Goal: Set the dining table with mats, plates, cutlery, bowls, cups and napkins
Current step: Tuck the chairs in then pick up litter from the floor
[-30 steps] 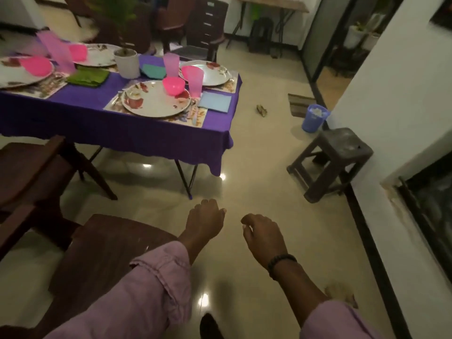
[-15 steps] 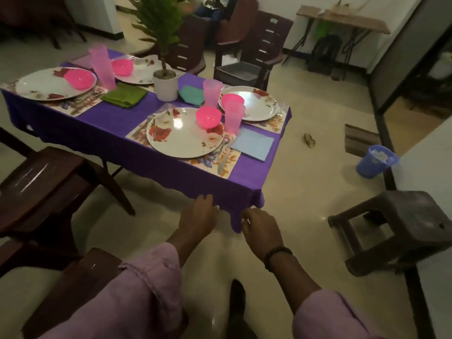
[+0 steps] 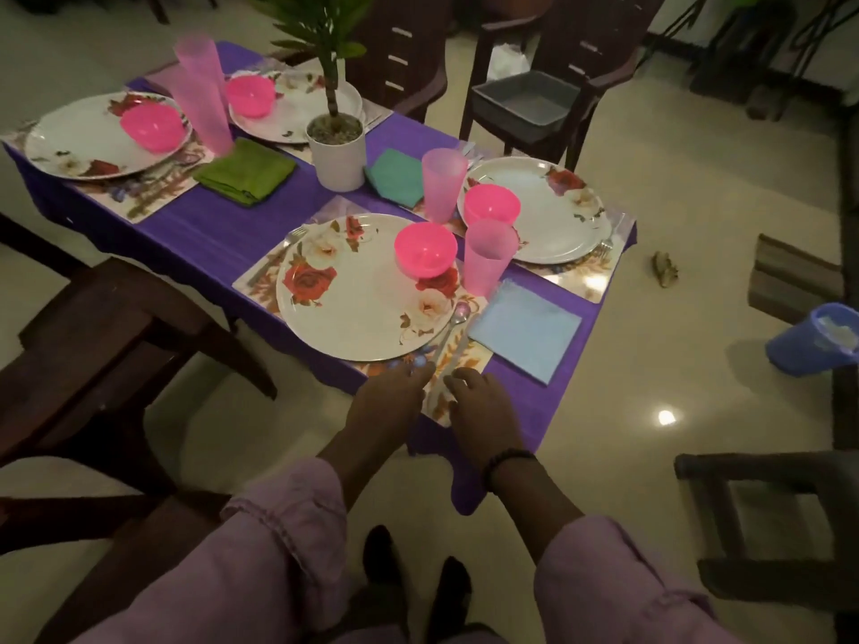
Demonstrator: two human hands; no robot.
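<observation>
The purple-clothed table [image 3: 223, 244] holds several place settings. The nearest one has a floral mat [image 3: 446, 402], a floral plate [image 3: 353, 309], a pink bowl [image 3: 425, 251], a pink cup [image 3: 488, 258], a spoon [image 3: 453, 325] and a light blue napkin [image 3: 527, 330]. My left hand [image 3: 390, 402] and my right hand [image 3: 479, 406] hover over the mat's near edge, fingers relaxed, holding nothing. The left fingertips are close to the spoon's handle; I cannot tell whether they touch it. Farther settings show plates, pink bowls, pink cups, a green napkin [image 3: 246, 172] and a teal napkin [image 3: 395, 176].
A potted plant [image 3: 337, 151] stands at the table's centre. Dark wooden chairs [image 3: 93, 327] stand left; one behind the table holds a grey tray [image 3: 527, 102]. A blue bucket [image 3: 813, 341] and a stool [image 3: 762, 518] are on the floor at the right.
I have walked up to the table. Both hands moved forward from over the floor to the near edge of the closest mat, beside the spoon handle.
</observation>
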